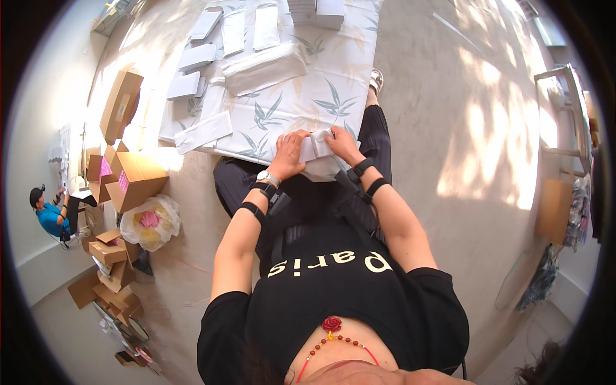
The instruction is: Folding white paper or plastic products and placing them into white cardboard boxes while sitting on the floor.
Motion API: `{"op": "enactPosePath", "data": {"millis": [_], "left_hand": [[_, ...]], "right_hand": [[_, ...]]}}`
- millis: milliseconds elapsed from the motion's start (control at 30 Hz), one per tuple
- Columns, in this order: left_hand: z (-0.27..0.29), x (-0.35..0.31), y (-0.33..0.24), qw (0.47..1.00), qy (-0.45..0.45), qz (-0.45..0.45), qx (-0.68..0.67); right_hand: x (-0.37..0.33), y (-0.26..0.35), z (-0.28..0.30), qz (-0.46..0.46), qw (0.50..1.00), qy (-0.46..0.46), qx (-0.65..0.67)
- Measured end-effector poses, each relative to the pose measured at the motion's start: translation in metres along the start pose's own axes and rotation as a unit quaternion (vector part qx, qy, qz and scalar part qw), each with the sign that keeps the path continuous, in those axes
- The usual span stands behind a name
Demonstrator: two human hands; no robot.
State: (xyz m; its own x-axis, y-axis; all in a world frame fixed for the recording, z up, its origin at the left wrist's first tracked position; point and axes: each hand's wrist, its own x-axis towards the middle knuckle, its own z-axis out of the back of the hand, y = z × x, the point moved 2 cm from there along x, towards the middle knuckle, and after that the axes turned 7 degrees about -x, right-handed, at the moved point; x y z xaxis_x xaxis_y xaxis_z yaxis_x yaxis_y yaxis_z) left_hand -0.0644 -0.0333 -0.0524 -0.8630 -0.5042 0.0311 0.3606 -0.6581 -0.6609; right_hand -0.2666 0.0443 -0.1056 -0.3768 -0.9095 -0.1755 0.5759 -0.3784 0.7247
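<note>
At the near edge of the table, a small white folded paper or card piece (308, 150) lies between my two hands. My left hand (289, 155) holds its left side, fingers bent over it. On the other side, my right hand (344, 145) pinches a raised white flap between thumb and fingers. The fingertips partly hide the piece, and its exact kind is unclear. Left of my left hand, a flat white strip (204, 132) overhangs the table edge. Farther back lie a stack of long white flat sheets (266, 68) and several small white box-like stacks (196, 56).
A leaf-patterned cloth covers the table (292, 112). White blocks (317, 13) stand at its far edge. On the left floor are open cardboard boxes (142, 174) and a plastic bag (151, 222). A person in blue (52, 215) sits far left. A rack (564, 122) stands right.
</note>
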Motion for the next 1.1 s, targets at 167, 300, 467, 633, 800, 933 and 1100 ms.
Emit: {"op": "enactPosePath", "data": {"millis": [167, 300, 467, 633, 800, 933, 1100], "left_hand": [[-0.005, -0.007, -0.002, 0.999, -0.021, 0.029, 0.017], [-0.009, -0.023, -0.006, 0.998, -0.031, 0.052, 0.030], [-0.011, -0.019, -0.021, 0.996, -0.033, 0.049, 0.065], [-0.016, -0.013, -0.021, 0.996, -0.009, 0.057, 0.067], [-0.021, -0.015, -0.018, 0.992, 0.006, 0.061, 0.106], [-0.014, -0.022, -0.016, 0.989, -0.055, 0.119, 0.064], [-0.010, -0.032, -0.004, 0.986, -0.079, 0.144, 0.037]], "right_hand": [[0.009, -0.013, -0.006, -0.036, 0.998, 0.022, 0.044], [0.007, -0.010, -0.005, -0.125, 0.974, 0.109, 0.151], [0.006, -0.019, -0.006, -0.103, 0.985, 0.087, 0.112], [0.008, -0.018, -0.011, -0.084, 0.993, 0.046, 0.072], [0.006, -0.017, -0.012, -0.107, 0.988, 0.053, 0.095], [0.009, -0.026, -0.013, -0.105, 0.991, 0.041, 0.074], [0.007, -0.010, -0.012, -0.067, 0.997, 0.023, 0.009]]}}
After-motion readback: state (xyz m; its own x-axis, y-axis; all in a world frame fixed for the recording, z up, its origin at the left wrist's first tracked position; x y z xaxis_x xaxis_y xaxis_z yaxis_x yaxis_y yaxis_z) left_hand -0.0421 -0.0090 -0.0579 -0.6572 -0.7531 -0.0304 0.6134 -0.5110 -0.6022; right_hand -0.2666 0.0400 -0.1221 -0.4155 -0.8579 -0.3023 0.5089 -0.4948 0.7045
